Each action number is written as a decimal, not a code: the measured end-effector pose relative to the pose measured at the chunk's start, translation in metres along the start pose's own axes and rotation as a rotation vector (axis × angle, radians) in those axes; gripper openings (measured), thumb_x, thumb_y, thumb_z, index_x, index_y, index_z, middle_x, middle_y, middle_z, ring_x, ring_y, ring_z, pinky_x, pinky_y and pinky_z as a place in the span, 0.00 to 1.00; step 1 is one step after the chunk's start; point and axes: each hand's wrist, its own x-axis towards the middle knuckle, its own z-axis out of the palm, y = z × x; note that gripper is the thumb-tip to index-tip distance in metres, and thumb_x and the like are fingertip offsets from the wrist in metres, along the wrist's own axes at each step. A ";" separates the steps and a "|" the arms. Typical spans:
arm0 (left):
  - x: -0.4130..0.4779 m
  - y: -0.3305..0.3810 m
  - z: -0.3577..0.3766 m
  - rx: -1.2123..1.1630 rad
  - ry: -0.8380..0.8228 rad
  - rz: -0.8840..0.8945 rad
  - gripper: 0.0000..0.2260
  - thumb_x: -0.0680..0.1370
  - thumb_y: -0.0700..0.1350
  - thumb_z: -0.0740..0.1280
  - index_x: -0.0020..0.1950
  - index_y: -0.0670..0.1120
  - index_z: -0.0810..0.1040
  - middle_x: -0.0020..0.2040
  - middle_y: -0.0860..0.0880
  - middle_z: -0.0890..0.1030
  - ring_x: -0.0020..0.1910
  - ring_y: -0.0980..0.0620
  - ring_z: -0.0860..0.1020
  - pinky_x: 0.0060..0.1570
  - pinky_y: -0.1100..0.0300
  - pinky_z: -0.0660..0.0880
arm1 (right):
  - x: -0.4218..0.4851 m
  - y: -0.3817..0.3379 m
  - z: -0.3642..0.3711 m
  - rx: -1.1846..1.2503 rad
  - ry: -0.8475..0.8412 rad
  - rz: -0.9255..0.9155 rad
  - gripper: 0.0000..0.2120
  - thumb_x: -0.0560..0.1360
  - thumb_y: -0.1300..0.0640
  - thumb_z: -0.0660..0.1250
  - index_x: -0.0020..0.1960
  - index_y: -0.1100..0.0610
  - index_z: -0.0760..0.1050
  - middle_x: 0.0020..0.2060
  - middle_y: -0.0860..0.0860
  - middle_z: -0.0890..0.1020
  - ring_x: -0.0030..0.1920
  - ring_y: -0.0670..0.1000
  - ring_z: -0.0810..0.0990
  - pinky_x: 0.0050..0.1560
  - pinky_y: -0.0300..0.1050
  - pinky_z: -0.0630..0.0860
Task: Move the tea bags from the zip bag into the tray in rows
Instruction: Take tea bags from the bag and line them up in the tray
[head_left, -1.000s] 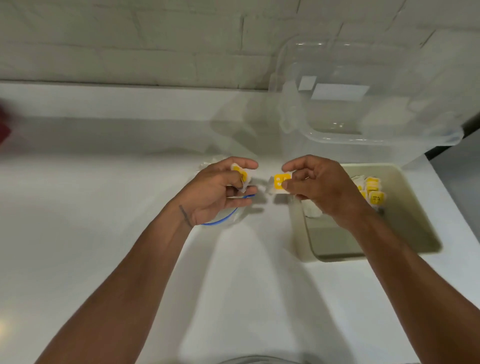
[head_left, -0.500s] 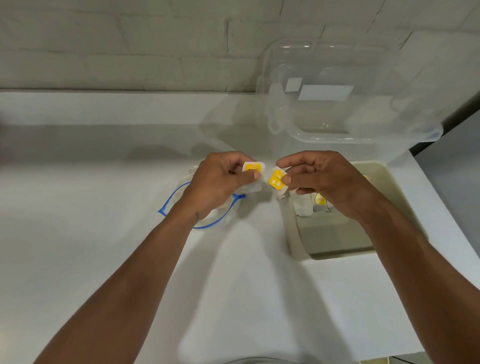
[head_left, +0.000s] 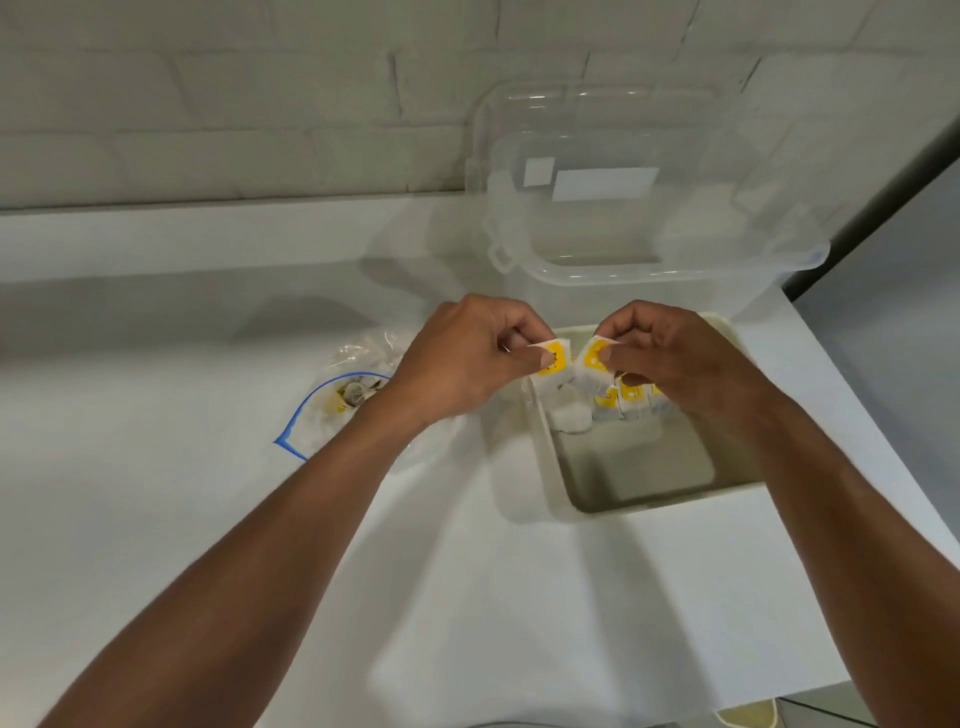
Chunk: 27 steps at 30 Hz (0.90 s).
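two tea bags in hand: left hand (head_left: 467, 358) pinches one (head_left: 551, 364), right hand (head_left: 670, 353) pinches another (head_left: 589, 366), both over the tray's (head_left: 649, 499) far left corner. a short row (head_left: 631, 397) stands at its far end; the zip bag (head_left: 353, 410) lies left. likely next: set both down beside that row, tags up.

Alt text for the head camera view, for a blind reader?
The left hand pinches a tea bag, the right hand a second tea bag, above a beige tray holding more tea bags. A zip bag lies left, a clear box behind.

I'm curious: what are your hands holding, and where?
The left hand pinches the left tea bag by its yellow tag; the right hand pinches the right tea bag likewise.
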 end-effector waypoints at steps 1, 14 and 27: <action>0.003 0.003 0.005 0.061 -0.008 -0.002 0.03 0.73 0.50 0.76 0.45 0.55 0.84 0.34 0.59 0.82 0.33 0.63 0.77 0.37 0.62 0.72 | 0.000 0.007 -0.004 -0.035 -0.016 0.006 0.05 0.74 0.62 0.72 0.45 0.53 0.80 0.37 0.50 0.83 0.39 0.50 0.79 0.46 0.52 0.78; 0.017 0.015 0.074 0.773 -0.121 -0.114 0.07 0.73 0.54 0.70 0.49 0.61 0.82 0.50 0.55 0.82 0.54 0.48 0.75 0.46 0.56 0.62 | 0.018 0.057 -0.016 -0.175 -0.260 0.032 0.05 0.70 0.59 0.77 0.41 0.51 0.82 0.33 0.48 0.82 0.34 0.47 0.78 0.39 0.46 0.74; 0.030 0.021 0.099 1.259 -0.138 -0.180 0.08 0.77 0.45 0.63 0.52 0.50 0.79 0.52 0.50 0.78 0.57 0.45 0.69 0.50 0.51 0.63 | 0.040 0.071 0.000 -0.555 -0.374 -0.072 0.07 0.67 0.56 0.78 0.41 0.47 0.81 0.38 0.43 0.85 0.40 0.41 0.80 0.38 0.31 0.70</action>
